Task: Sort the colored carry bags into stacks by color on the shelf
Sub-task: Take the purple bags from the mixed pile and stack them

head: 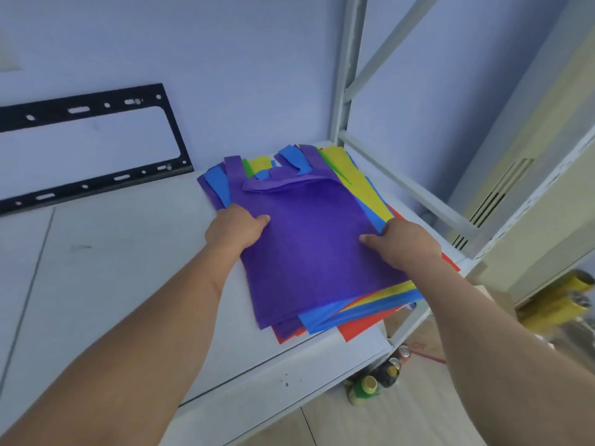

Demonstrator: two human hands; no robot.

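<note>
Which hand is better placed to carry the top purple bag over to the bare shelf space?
Probably the left hand: it grips the purple bag's left edge, beside the bare shelf.

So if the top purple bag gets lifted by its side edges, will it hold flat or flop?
Probably flops: the purple bag is thin sheet fabric, its handle already folded over limp. It looks light, so the left hand and right hand gripping its edges should suffice. It may drag the blue bag beneath, since the pile is already skewed.

Soft, even, bluish light; faint shadows, wide-angle bending at blurred edges.
</note>
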